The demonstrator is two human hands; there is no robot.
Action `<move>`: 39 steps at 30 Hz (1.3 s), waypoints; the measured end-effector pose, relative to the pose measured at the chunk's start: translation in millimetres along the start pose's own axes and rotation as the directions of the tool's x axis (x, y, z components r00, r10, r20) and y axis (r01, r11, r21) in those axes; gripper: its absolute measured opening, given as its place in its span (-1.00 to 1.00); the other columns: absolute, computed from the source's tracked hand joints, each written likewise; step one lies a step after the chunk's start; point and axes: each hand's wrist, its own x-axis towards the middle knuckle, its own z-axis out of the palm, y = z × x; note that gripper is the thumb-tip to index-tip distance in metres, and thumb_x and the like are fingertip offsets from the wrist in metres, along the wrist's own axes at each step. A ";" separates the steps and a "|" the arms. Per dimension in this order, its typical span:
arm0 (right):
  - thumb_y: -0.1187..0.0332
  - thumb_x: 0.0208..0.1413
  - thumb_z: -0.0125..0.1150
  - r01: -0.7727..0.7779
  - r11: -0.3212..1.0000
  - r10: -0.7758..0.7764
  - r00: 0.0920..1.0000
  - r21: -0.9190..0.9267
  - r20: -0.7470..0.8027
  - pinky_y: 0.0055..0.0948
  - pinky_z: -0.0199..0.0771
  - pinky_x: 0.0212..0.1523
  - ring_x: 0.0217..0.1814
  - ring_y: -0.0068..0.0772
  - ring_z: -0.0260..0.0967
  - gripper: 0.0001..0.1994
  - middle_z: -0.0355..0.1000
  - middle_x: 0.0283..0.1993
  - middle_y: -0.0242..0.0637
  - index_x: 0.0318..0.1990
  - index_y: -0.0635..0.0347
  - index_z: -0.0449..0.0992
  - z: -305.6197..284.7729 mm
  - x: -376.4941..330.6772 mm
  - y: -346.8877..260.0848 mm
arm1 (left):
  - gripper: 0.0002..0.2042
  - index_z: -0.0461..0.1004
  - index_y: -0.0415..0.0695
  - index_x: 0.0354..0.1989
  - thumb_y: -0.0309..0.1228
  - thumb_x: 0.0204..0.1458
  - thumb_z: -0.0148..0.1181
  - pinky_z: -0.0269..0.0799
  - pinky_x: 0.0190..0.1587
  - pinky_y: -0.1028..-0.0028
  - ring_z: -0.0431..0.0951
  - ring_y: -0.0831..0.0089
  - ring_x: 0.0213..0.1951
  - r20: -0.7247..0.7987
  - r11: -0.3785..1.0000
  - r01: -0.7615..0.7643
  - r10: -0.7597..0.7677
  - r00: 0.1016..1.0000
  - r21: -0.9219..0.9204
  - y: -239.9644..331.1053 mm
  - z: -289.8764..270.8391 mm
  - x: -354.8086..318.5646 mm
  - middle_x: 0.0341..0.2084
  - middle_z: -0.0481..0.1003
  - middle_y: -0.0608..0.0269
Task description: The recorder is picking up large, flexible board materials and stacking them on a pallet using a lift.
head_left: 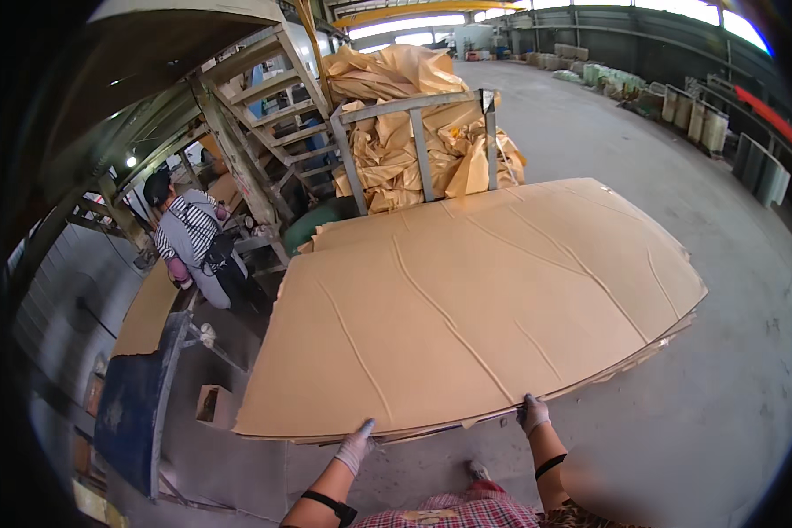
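A large tan sheet, like paper or thin board, lies on top of a stack of similar sheets in front of me. Long raised wrinkles run across its surface. My left hand, in a pale glove, is closed on the near edge, with the thumb side at the rim. Further right along that edge my right hand, also gloved with darker fingertips, is closed on the sheet. The fingers under the edge are hidden, so I cannot tell how many layers they hold. Layered edges show below the top sheet at the right.
Behind the stack a metal frame cage holds crumpled brown paper. A co-worker stands at the left beside a bench with a dark blue panel. Wooden stairs rise behind. A small box sits on the floor.
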 end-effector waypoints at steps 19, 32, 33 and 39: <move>0.36 0.02 -0.08 -0.256 0.955 0.274 0.955 -0.152 0.110 -0.40 0.15 -0.72 -0.67 -0.39 0.09 -0.93 0.08 -0.64 -0.37 -0.47 -0.02 0.20 -15.1 114.4 58.4 | -0.56 0.45 -0.11 -0.18 0.00 -0.06 0.05 0.33 -0.15 0.45 0.48 0.34 -0.28 -0.309 0.388 0.402 -0.280 0.909 0.829 -80.1 -45.0 -143.3 -0.34 0.51 0.16; 0.31 0.05 0.03 0.282 -0.009 0.653 0.728 -0.959 0.208 -0.23 0.42 -0.64 -0.63 -0.17 0.37 -0.78 0.42 -0.47 -0.06 -0.27 0.31 0.35 43.9 -28.0 269.1 | -0.59 0.36 -0.10 -0.06 -0.11 -0.01 0.04 0.33 -0.12 0.40 0.42 0.28 -0.15 -0.698 0.877 0.332 0.006 0.716 0.349 -133.0 -269.7 -481.1 -0.21 0.44 0.10; 0.31 0.05 0.03 0.286 -0.018 0.645 0.736 -0.958 0.207 -0.23 0.42 -0.64 -0.63 -0.17 0.37 -0.78 0.42 -0.47 -0.06 -0.27 0.31 0.35 55.1 -48.2 288.8 | -0.60 0.35 -0.10 -0.05 -0.12 -0.01 0.04 0.33 -0.13 0.40 0.42 0.28 -0.15 -0.700 0.911 0.274 0.021 0.714 0.308 -145.9 -285.0 -497.4 -0.21 0.44 0.11; 0.07 -0.02 0.05 0.936 -0.318 0.873 0.352 -0.153 0.339 -0.39 0.44 -0.49 -0.55 -0.39 0.38 -0.66 0.43 -0.50 -0.26 -0.30 0.18 0.44 187.7 -202.9 430.6 | -0.61 0.31 -0.12 -0.02 -0.18 0.03 0.02 0.35 -0.19 0.38 0.41 0.28 -0.18 -0.728 0.998 -0.064 0.060 0.683 0.022 -201.1 -363.9 -571.9 -0.22 0.43 0.15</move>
